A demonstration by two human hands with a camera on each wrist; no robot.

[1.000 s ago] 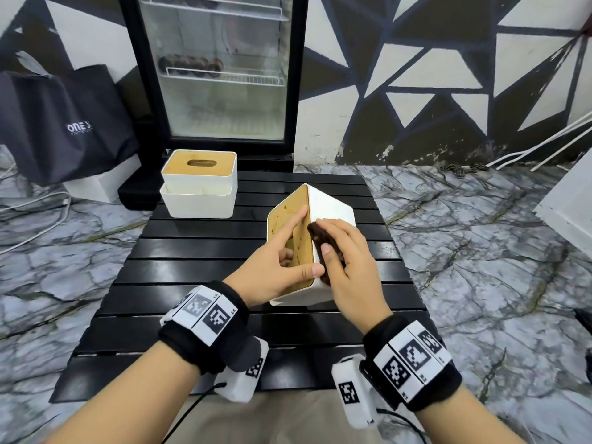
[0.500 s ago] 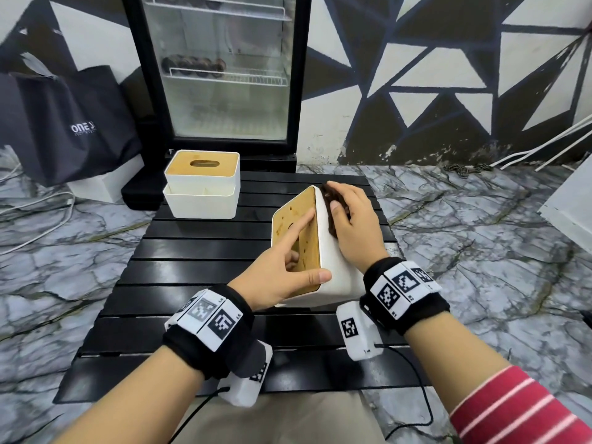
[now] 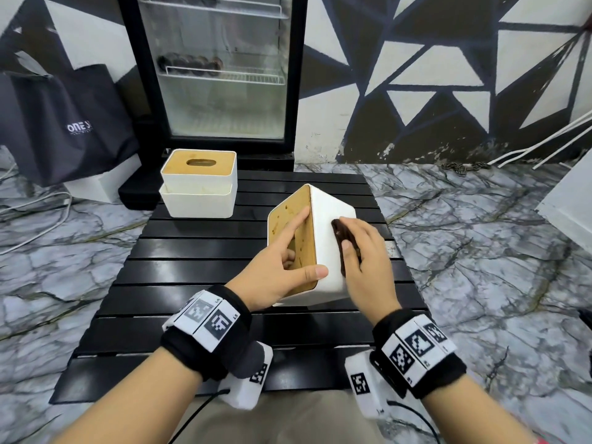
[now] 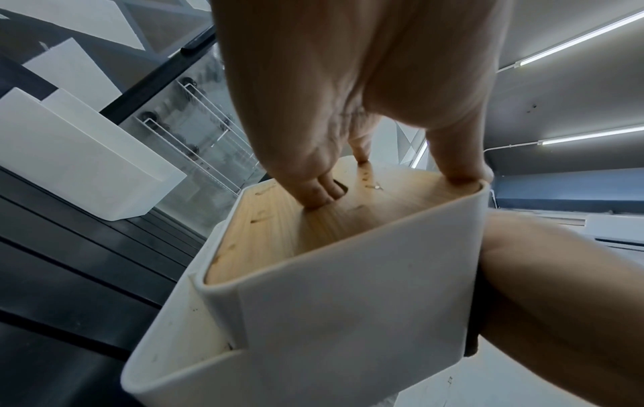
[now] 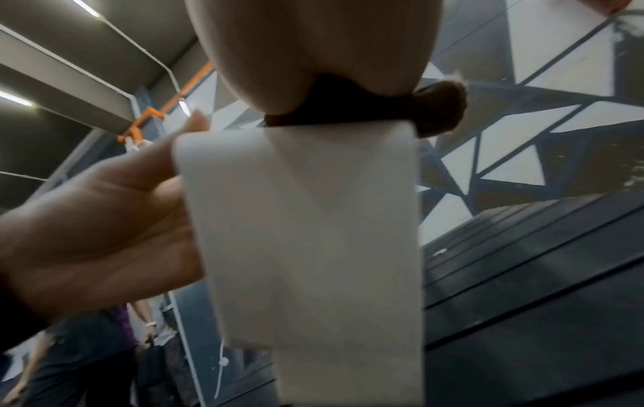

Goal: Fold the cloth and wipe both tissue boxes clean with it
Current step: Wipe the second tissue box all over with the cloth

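A white tissue box [image 3: 326, 216] with a stained wooden lid stands tipped on its side mid-table, lid facing left. My left hand [image 3: 282, 267] grips it: fingers hooked into the lid slot [image 4: 320, 190], thumb on the near edge. My right hand [image 3: 365, 257] holds the folded dark brown cloth [image 3: 344, 238] against the box's white side, thumb on top. In the right wrist view the cloth [image 5: 348, 110] sits between palm and box [image 5: 313, 234]. The second tissue box [image 3: 198, 184] stands upright at the table's back left.
The black slatted table [image 3: 192, 274] stands on a marble floor. A glass-door fridge [image 3: 224, 75] is right behind it, with a dark bag [image 3: 64, 123] to the left. A white object [image 3: 570, 213] is at the right edge.
My right hand slid the cloth along the white side to the box's far end, then back toward the middle. My left hand kept its grip; the box stayed tipped.
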